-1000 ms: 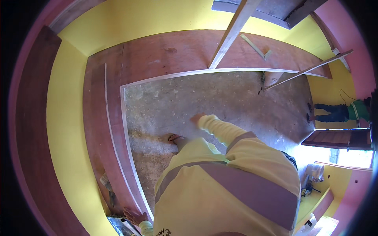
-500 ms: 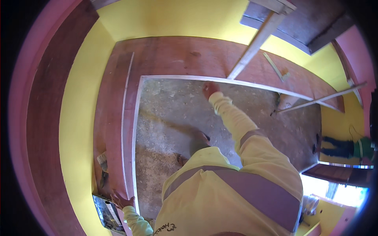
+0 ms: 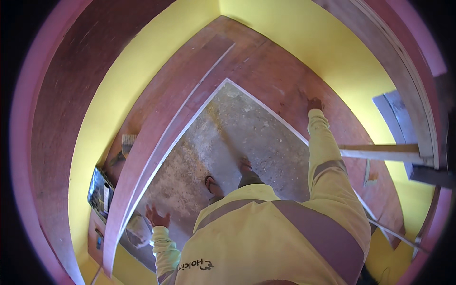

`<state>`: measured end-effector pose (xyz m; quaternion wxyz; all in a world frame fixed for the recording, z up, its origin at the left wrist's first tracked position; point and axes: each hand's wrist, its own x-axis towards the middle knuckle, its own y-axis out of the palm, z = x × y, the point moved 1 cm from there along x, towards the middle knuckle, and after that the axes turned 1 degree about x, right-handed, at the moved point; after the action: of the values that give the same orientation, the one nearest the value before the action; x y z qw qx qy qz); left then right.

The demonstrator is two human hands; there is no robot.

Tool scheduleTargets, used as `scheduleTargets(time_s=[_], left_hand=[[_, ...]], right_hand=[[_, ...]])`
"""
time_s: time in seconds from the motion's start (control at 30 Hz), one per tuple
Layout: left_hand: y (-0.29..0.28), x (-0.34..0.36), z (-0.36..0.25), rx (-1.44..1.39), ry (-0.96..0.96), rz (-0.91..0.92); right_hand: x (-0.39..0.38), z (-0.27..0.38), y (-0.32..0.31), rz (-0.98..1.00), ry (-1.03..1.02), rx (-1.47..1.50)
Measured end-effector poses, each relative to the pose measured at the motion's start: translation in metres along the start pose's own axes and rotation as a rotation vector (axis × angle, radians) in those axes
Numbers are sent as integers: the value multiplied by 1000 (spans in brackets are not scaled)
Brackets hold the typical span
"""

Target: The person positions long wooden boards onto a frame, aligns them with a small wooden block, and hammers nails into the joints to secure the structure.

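My left hand (image 3: 157,217) is in the air at the lower left, fingers spread, with nothing in it. It is nearest to the pale front edge of the left arm of an L-shaped brown wooden counter (image 3: 266,78). My right hand (image 3: 314,103) is stretched far out over the counter's right arm and seems to rest on the brown surface there. Its fingers look extended, though they are small in view, and no object shows in them. Along the left arm lies a loose brown plank (image 3: 164,126) with a pale edge.
A wide brush (image 3: 128,142) and a dark box-like item (image 3: 100,192) lie behind the plank. On the right arm are a wooden post (image 3: 380,152) and an L-shaped square (image 3: 368,173). Yellow walls (image 3: 118,90) enclose the counter. My feet stand on bare concrete (image 3: 190,156).
My view has turned to the right. My left hand has come off the plank's near end and spread over the floor. My right hand has moved from beside the counter's edge onto its surface.
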<state>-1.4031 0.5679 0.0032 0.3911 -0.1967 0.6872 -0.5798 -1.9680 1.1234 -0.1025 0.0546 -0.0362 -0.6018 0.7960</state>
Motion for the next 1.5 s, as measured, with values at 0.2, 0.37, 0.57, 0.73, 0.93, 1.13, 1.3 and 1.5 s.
scheduleTargets(time_s=[0.2,0.37,0.57,0.73,0.93,1.13,1.3,1.5], left_hand=[[46,-62,-25,-142,-113,336],[85,-82,-10,-238,-124,407],[114,-109,32,-335,-308,470],[112,-82,42,-266,-260,352],[120,-136,13,-473,-441,420],[117,-137,-7,-526,-461,534],[116,-168,9,-637,-542,475],[140,-206,68,-762,-642,382]], right_hand=[[13,-25,2,-50,-98,-167],[37,-21,22,-170,38,0],[50,29,18,252,-381,-492],[19,13,-3,16,-259,-152],[-3,116,-68,-187,-119,152],[-20,197,-20,-90,-543,265],[-199,311,-21,436,-821,522],[-372,401,-12,786,-1338,444]])
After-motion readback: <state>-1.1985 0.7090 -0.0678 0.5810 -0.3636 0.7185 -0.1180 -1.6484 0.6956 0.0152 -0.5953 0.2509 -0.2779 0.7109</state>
